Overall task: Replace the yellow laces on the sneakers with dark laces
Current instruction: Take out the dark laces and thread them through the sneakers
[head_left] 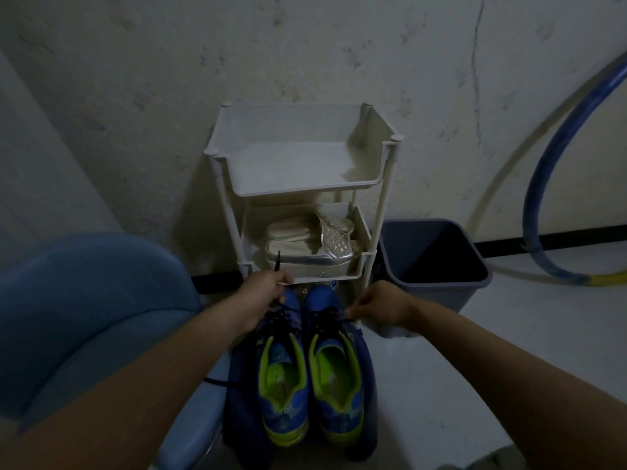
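Two blue sneakers [283, 374] with green lining sit side by side, toes toward a white shelf rack [386, 184]. The left hand [268, 290] grips a dark lace [278, 262], its end sticking upward. The right hand [380, 305] pinches the laces [327, 315] of the right sneaker [336, 368].

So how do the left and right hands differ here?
The left hand is at the toe of the left sneaker, gripping a dark lace whose tip sticks up. The right hand is beside the right sneaker, pinching at its lacing, no loose end showing. Both are curled.
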`<state>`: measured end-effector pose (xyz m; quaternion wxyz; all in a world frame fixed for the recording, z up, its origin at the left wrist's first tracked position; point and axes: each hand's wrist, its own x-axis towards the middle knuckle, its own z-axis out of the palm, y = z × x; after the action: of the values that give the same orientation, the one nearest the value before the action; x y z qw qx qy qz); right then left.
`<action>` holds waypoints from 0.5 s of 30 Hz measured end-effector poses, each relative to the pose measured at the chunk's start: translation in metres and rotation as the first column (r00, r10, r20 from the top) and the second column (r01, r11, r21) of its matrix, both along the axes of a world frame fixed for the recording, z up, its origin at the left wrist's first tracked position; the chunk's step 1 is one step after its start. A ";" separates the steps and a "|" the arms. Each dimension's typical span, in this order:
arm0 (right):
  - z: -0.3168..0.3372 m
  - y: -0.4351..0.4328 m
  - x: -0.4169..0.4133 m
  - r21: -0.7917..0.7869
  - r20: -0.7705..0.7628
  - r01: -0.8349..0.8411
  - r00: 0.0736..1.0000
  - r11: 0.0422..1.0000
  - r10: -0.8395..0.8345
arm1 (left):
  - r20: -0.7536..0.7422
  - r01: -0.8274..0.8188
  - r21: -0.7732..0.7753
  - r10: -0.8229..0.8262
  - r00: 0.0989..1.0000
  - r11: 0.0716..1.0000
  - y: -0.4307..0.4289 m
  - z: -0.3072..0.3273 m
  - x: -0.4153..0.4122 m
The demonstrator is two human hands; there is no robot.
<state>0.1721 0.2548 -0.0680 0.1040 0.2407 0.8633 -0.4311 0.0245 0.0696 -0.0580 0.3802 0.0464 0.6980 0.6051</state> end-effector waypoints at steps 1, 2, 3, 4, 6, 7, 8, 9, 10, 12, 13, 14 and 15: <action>-0.001 0.001 0.001 0.070 0.072 -0.061 0.996 0.996 0.056 | -0.042 0.064 -0.057 -0.066 0.997 0.996 -0.003 0.001 -0.001; 0.000 0.001 0.002 0.121 0.143 -0.113 0.985 0.986 0.095 | -0.128 0.150 -0.144 -0.169 0.977 0.978 -0.005 0.000 -0.001; 0.000 0.000 0.003 0.153 0.198 -0.149 0.973 0.977 0.118 | -0.250 0.246 -0.269 -0.314 0.916 0.931 -0.008 -0.001 -0.004; 0.002 -0.002 0.003 0.175 0.236 -0.172 0.963 0.969 0.128 | -0.354 0.329 -0.412 -0.482 0.801 0.850 -0.011 -0.002 -0.006; 0.003 -0.005 0.001 0.189 0.286 -0.219 0.945 0.957 0.160 | -0.370 0.444 -0.602 -0.725 0.581 0.664 -0.015 -0.006 -0.011; 0.003 -0.006 0.000 0.205 0.296 -0.235 0.940 0.950 0.168 | -0.346 0.473 -0.656 -0.792 0.502 0.587 -0.017 -0.007 -0.011; 0.002 -0.007 -0.001 0.205 0.290 -0.227 0.943 0.952 0.163 | -0.335 0.486 -0.690 -0.832 0.443 0.536 -0.018 -0.008 -0.011; 0.001 -0.007 -0.002 0.183 0.271 -0.212 0.950 0.960 0.159 | -0.335 0.490 -0.706 -0.851 0.405 0.511 -0.017 -0.007 -0.009; 0.002 -0.008 -0.002 0.147 0.241 -0.189 0.959 0.971 0.150 | -0.340 0.488 -0.715 -0.859 0.383 0.501 -0.016 -0.005 -0.008; 0.005 -0.010 -0.002 0.093 0.221 -0.162 0.966 0.982 0.138 | -0.339 0.498 -0.725 -0.876 0.342 0.475 -0.013 0.003 -0.008; 0.004 -0.010 -0.003 0.095 0.210 -0.166 0.967 0.981 0.143 | -0.330 0.503 -0.738 -0.891 0.313 0.450 -0.013 0.007 -0.008; 0.003 -0.010 -0.004 0.107 0.186 -0.165 0.972 0.981 0.143 | -0.309 0.500 -0.758 -0.906 0.291 0.419 -0.012 0.010 -0.008; 0.002 -0.009 -0.005 0.122 0.144 -0.152 0.981 0.981 0.134 | -0.283 0.499 -0.773 -0.917 0.281 0.391 -0.010 0.013 -0.008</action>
<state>0.1668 0.2455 -0.0660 0.1767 0.2129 0.8960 -0.3472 0.0162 0.0592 -0.0449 0.3269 0.4798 0.8122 0.0579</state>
